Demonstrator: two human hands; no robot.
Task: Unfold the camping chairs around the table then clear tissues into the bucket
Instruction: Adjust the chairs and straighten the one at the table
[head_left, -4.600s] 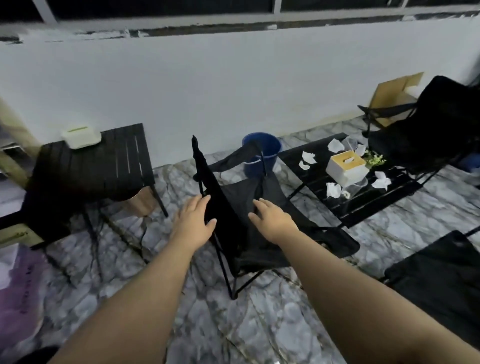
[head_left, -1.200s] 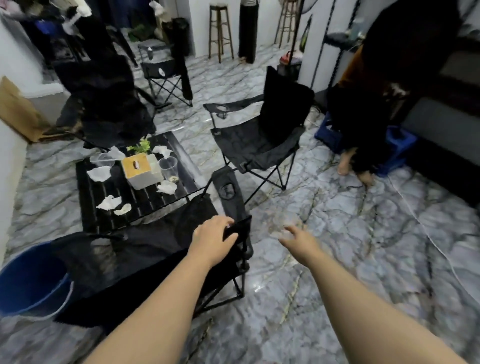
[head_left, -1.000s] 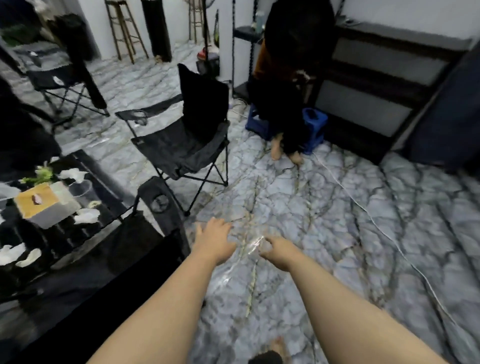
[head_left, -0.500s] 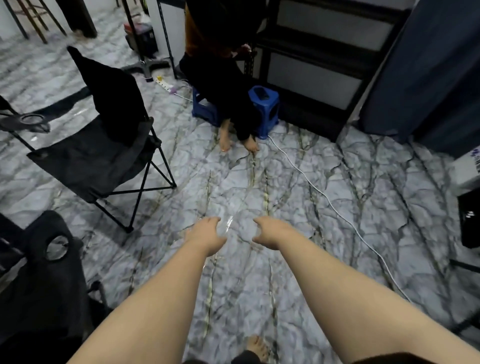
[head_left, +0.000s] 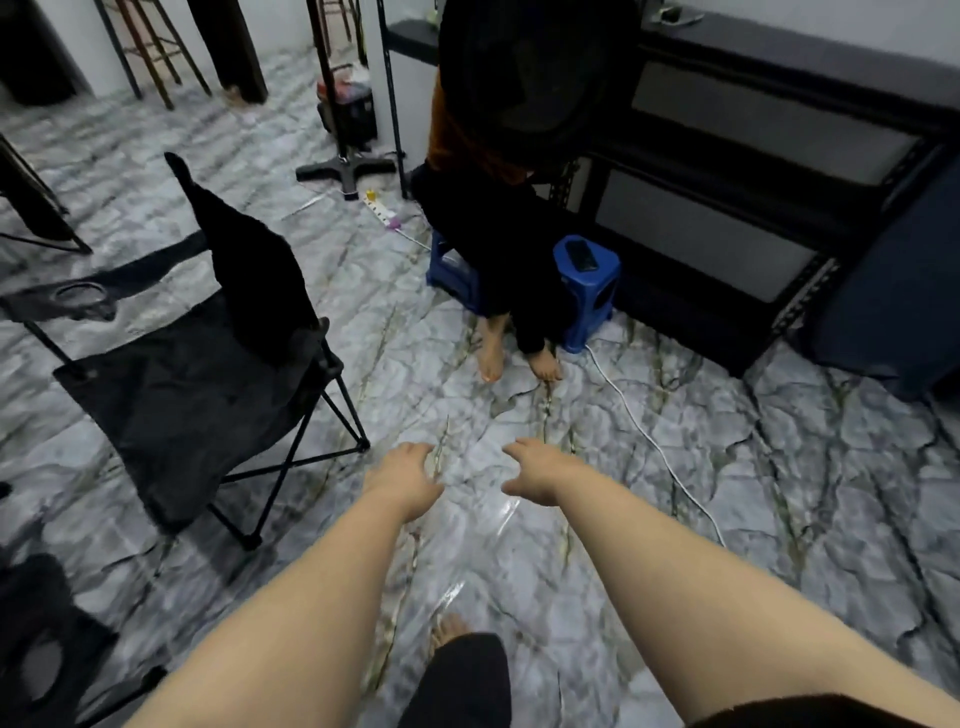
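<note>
An unfolded black camping chair (head_left: 197, 374) stands at the left on the marble floor, its back turned toward the middle of the view. The cup-holder armrest of a second black chair (head_left: 36, 654) shows at the bottom left corner. My left hand (head_left: 405, 480) and my right hand (head_left: 537, 470) hang over bare floor in the centre, fingers loosely curled, holding nothing and touching nothing. The table, the tissues and the bucket are out of view.
A person in dark clothes sits on a blue stool (head_left: 589, 291) ahead, bare feet on the floor. A white cable (head_left: 654, 447) runs across the floor to the right. A power strip (head_left: 382, 210), a stand base (head_left: 345, 169) and dark shelving (head_left: 727, 208) lie beyond.
My view has swung right, away from the table and the chair I was handling. My left hand let go of that chair's armrest; both hands now hang free over the floor.
</note>
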